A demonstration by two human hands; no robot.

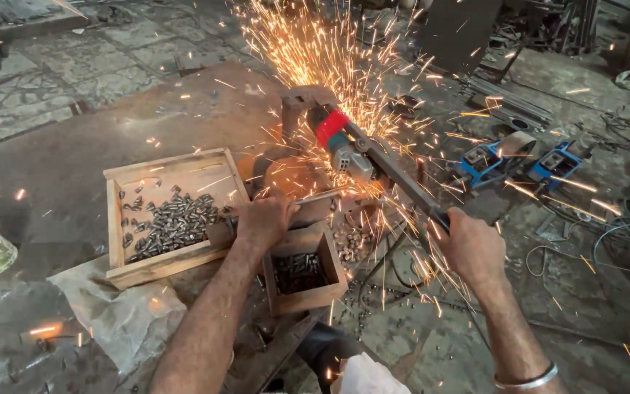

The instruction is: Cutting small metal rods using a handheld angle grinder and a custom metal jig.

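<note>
**Cut under way at the chop saw, sparks flying**

I have my right hand closed around the long dark lever handle of the grey chop saw with its red collar, pressing it down. My left hand clamps flat over the thin metal stock at the saw's base, just beside the orange-glowing disc. I judge the cut is mid-stroke; the next move calls for steady downward pressure and a firm hold on the stock.

A wide shallow wooden tray of small silvery cut pieces sits left of my hand; a smaller wooden box holds more below it. Two blue machines and tangled cables lie to the right. Sparks shower over both arms.
</note>
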